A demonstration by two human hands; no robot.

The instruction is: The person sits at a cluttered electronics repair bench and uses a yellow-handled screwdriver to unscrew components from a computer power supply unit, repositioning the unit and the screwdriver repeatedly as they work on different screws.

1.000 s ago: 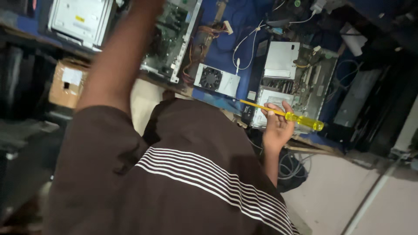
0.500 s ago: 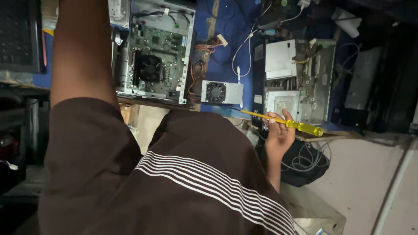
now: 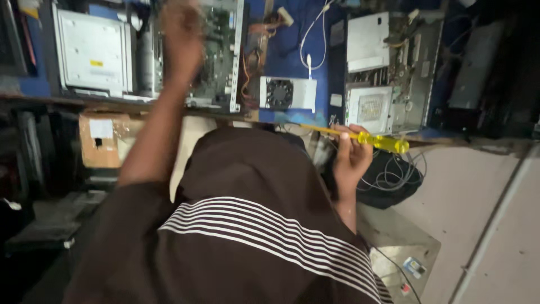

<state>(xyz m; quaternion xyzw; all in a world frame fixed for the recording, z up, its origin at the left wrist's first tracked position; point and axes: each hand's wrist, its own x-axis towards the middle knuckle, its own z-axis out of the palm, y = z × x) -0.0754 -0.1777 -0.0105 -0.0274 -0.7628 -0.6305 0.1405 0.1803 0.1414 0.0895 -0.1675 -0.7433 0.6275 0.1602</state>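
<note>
A blue-topped table (image 3: 292,67) runs across the top of the view, crowded with opened computer cases. The biggest, on the left, is an open case with a green circuit board (image 3: 222,56) beside a grey metal box (image 3: 93,50). A second open case (image 3: 388,67) sits to the right, and between them lies a small white power unit with a round fan (image 3: 287,93). A dark bag with loose cables (image 3: 388,180) rests below the table edge.

The left hand (image 3: 180,34) reaches up over the circuit board; it is motion-blurred, so I cannot tell whether its fingers are spread or gripping anything. The right hand (image 3: 351,157) has its fingers wrapped around a yellow-handled screwdriver (image 3: 365,138), held level at the table's near edge, well apart from the board.

To work well here, I would steady the left hand first, then bring the screwdriver tip squarely onto a screw.

The screwdriver's tip is hard to pick out against the clutter, and the striped brown shirt (image 3: 253,225) hides the table's lower front.
</note>
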